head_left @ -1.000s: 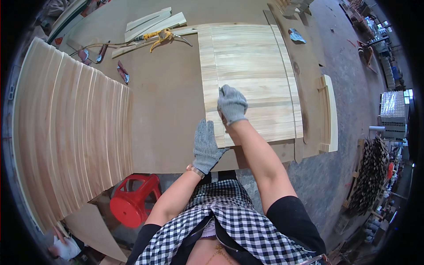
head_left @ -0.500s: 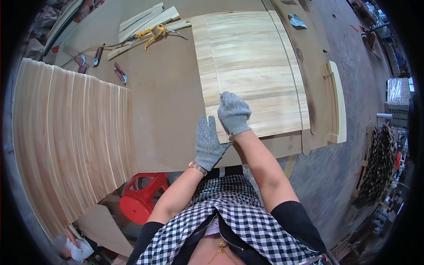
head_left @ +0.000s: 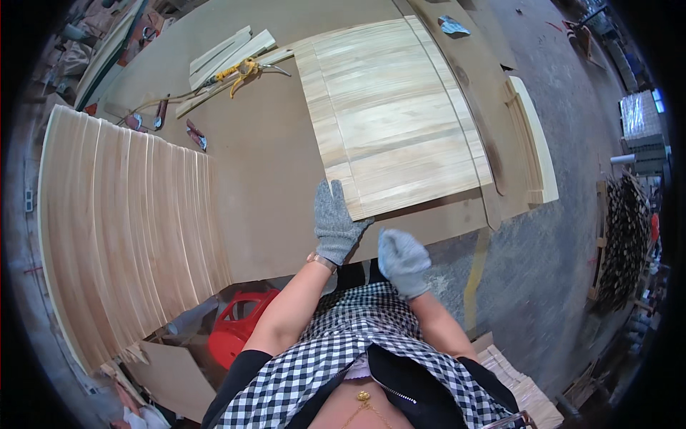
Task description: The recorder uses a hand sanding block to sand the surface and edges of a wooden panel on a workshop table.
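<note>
A pale wooden panel [head_left: 400, 114] made of joined strips lies flat on the brown worktable [head_left: 264, 157], with a thin line running along its left side. At the panel's near left corner rests my left hand [head_left: 336, 225] in a grey knit glove, fingers stretched out and thumb apart along the near edge. My right hand [head_left: 404, 261], gloved alike, hovers off the panel in front of the table's near edge. Its fingers are curled closed and slightly smeared by motion; whatever they hold is hidden.
Tall stacked wooden panels [head_left: 128, 229] stand at left, beside a red stool [head_left: 239, 329]. A yellow air gun [head_left: 246, 68] lies near loose wood strips [head_left: 229, 57]. Small dark-red rolled pieces [head_left: 195, 134] lie on the table. Wood strips [head_left: 532, 143] rest at the right edge.
My right hand has left the panel's left side and come back toward my body. My left hand stays at the corner. The whole view has shifted slightly.
</note>
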The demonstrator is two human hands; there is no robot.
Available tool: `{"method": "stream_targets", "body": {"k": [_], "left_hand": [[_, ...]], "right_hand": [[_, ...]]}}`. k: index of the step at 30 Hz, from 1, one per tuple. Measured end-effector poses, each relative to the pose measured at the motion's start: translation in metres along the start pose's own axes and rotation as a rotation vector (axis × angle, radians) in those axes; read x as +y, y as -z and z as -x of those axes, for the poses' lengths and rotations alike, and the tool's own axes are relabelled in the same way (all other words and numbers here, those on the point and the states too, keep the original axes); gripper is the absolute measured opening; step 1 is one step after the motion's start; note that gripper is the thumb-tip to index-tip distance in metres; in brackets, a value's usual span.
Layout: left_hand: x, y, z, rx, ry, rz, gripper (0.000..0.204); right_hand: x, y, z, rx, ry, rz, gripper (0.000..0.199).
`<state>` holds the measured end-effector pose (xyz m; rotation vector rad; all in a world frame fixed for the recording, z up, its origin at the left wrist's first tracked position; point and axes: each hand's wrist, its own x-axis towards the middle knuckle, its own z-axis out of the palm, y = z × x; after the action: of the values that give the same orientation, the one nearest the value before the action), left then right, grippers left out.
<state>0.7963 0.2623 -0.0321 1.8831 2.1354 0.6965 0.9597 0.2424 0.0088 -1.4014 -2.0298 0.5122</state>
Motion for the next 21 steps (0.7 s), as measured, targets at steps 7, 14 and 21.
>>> {"method": "stream_targets", "body": {"k": [7, 14, 21], "left_hand": [[-0.003, -0.005, -0.001, -0.052, 0.043, -0.056, 0.097], [-0.001, 0.007, -0.006, -0.085, -0.044, -0.266, 0.08], [-0.007, 0.01, -0.002, -0.023, -0.17, -0.04, 0.076]], "right_hand": [[0.015, -0.011, -0.056, 0.068, -0.108, -0.031, 0.025], [-0.008, -0.05, -0.065, -0.093, 0.007, 0.312, 0.015], [-0.006, -0.054, -0.065, -0.247, -0.021, 0.311, 0.01]]}}
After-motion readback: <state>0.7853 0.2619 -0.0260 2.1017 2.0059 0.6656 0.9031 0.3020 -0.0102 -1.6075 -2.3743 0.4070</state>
